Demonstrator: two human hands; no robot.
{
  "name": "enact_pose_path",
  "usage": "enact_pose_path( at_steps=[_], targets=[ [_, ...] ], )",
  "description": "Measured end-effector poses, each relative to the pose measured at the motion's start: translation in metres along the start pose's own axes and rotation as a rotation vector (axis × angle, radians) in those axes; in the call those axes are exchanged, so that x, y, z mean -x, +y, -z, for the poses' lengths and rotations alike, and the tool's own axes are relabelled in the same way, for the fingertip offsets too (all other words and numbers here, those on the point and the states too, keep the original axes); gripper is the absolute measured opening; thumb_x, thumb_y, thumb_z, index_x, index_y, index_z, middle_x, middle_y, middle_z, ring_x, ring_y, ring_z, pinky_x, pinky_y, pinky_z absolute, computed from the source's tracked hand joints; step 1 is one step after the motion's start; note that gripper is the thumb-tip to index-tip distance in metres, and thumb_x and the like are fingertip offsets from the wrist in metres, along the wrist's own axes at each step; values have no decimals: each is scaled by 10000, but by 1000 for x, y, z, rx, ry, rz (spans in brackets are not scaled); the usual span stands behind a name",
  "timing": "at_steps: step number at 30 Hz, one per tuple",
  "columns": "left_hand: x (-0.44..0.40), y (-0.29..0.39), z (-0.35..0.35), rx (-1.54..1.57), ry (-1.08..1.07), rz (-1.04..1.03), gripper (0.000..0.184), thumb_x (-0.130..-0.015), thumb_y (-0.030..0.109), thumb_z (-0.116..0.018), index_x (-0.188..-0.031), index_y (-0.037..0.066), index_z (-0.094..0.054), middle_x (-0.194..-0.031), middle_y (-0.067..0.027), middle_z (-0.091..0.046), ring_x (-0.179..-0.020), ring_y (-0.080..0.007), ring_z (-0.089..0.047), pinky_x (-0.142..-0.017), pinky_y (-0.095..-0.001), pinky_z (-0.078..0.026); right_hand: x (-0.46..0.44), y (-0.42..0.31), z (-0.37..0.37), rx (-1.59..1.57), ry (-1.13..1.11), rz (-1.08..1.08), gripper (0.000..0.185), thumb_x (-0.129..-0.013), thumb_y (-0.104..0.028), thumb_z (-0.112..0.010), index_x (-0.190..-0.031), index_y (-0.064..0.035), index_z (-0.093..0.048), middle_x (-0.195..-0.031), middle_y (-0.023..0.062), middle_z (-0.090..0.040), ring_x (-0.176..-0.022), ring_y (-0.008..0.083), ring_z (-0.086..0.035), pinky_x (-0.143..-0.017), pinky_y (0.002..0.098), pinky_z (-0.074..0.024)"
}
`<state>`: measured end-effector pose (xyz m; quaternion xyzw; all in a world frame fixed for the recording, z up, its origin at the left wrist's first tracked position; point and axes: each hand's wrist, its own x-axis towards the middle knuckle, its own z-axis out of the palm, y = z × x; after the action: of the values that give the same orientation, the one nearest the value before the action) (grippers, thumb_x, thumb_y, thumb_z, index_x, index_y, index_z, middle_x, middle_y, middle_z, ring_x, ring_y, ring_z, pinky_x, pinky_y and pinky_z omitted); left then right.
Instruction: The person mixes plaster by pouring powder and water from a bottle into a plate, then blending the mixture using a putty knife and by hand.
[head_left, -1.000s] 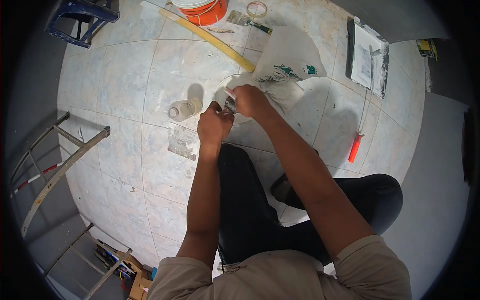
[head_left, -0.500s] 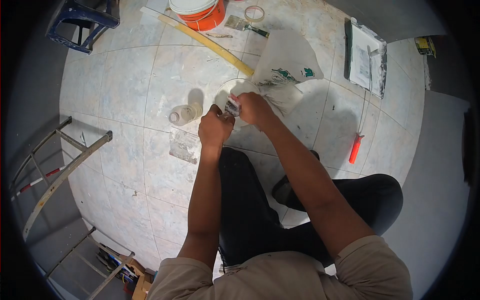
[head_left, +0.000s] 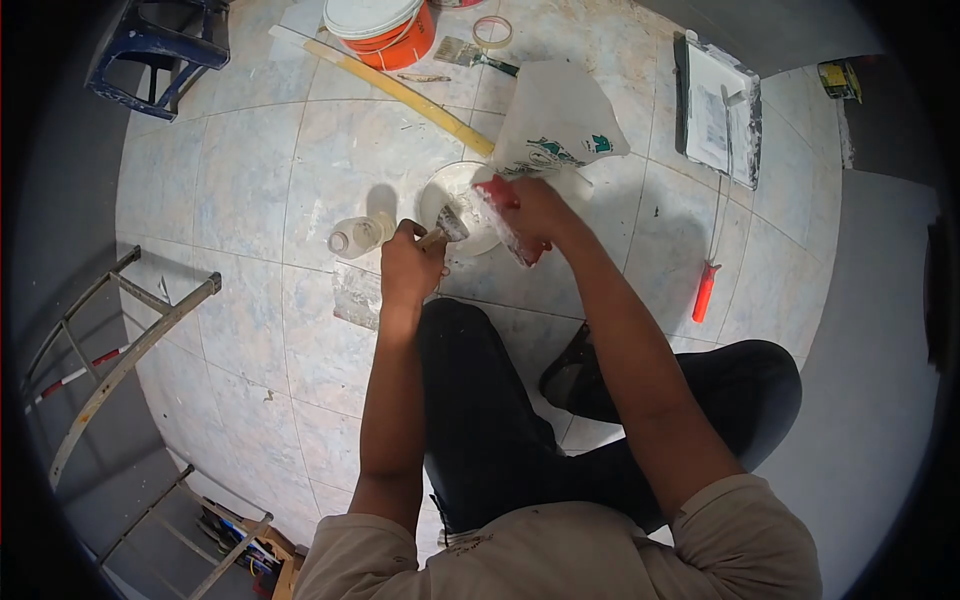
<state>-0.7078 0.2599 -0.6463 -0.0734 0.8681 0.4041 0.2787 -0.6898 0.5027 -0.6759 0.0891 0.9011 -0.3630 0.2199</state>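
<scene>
My left hand (head_left: 412, 265) is closed around the handle of a putty knife (head_left: 453, 224), its blade smeared with white. In my right hand (head_left: 540, 215) is a red spreader (head_left: 515, 235) with white paste along its edge, tilted and apart from the knife. Both tools are over a white bowl (head_left: 432, 195) that holds whitish material. A clear bottle (head_left: 358, 236) lies or leans left of the bowl. Nearer me, a flat plate smeared with white (head_left: 356, 296) rests on the floor. Behind the bowl stands a white plastic bag (head_left: 565, 115) with green print.
An orange bucket (head_left: 395, 45), a paintbrush (head_left: 470, 54), a tape roll (head_left: 492, 32) and a yellow strip (head_left: 400, 92) lie farther back. At right are a paint tray (head_left: 742, 165) and a red-handled roller (head_left: 705, 293). A ladder (head_left: 135, 350) and a blue stool (head_left: 160, 50) stand left.
My hands have moved apart. The red spreader has swung to the right, away from the putty knife, and more of the bowl shows between the tools.
</scene>
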Motion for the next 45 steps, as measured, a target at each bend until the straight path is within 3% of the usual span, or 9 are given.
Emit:
enact_pose_path(
  at_steps=[4,6,12,15,18,25,27,36,45],
  targets=[
    [4,1,7,-259,94,-257,256,-932,176,-741,-1033,-48,-668,-743,-210,-726,-627,-319,-766,-613,-415,-618,1,-2,44,-154,17,-75,300,-876,-187,-727,-1085,28,-727,-1014,246,-758,-958,405,-755,-855,472,-599],
    [11,13,11,-523,107,-386,156,-906,11,-683,-1055,-26,-711,-872,-289,-731,-861,-467,-740,-776,-521,-606,-2,-4,56,-57,31,-17,287,-886,-178,-721,-1080,33,-724,-1016,244,-760,-950,407,-752,-850,475,-597],
    [27,5,15,-593,68,-485,394,-923,-72,-533,-1271,-11,-706,-1040,-295,-658,-942,-481,-715,-830,-535,-598,9,-43,65,5,-57,-44,264,-914,-209,-701,-1066,4,-738,-1038,230,-762,-962,415,-741,-850,509,-588],
    [22,-22,3,-606,53,-378,480,-939,-65,-504,-1377,33,-674,-1085,-283,-638,-974,-474,-710,-853,-532,-594,15,-59,31,138,-26,133,246,-913,-214,-697,-1063,-25,-743,-1057,219,-756,-960,411,-743,-841,524,-591],
    [23,-46,-4,-566,49,-438,481,-946,-30,-565,-1415,47,-642,-1114,-276,-628,-991,-470,-706,-864,-531,-590,11,-49,-30,150,38,91,223,-882,-205,-724,-1050,-58,-732,-1033,187,-747,-963,404,-736,-845,535,-589],
    [23,-61,-12,-374,63,-459,350,-974,67,-653,-1324,72,-647,-1033,-260,-619,-997,-461,-645,-837,-553,-538,14,-52,-92,114,148,242,128,-866,-110,-685,-937,-22,-745,-963,209,-753,-950,419,-745,-851,507,-600],
    [14,-69,-15,-367,77,-502,274,-971,78,-660,-1244,54,-660,-1046,-239,-629,-998,-463,-633,-848,-557,-530,0,-46,-104,186,259,304,77,-855,-159,-717,-926,-131,-716,-959,135,-731,-933,377,-730,-806,509,-585],
    [0,-53,-20,-411,77,-528,146,-951,73,-661,-1093,42,-664,-942,-242,-675,-953,-481,-648,-831,-578,-525,-17,-39,-88,156,175,318,91,-874,-146,-679,-921,-107,-746,-937,150,-749,-928,368,-745,-803,500,-596],
    [-1,-44,-12,-480,16,-434,213,-951,107,-679,-1153,45,-652,-955,-246,-673,-951,-475,-663,-825,-585,-528,-33,-44,-80,188,133,175,115,-885,-146,-677,-896,-72,-764,-948,193,-774,-922,394,-764,-803,506,-602]
  ],
)
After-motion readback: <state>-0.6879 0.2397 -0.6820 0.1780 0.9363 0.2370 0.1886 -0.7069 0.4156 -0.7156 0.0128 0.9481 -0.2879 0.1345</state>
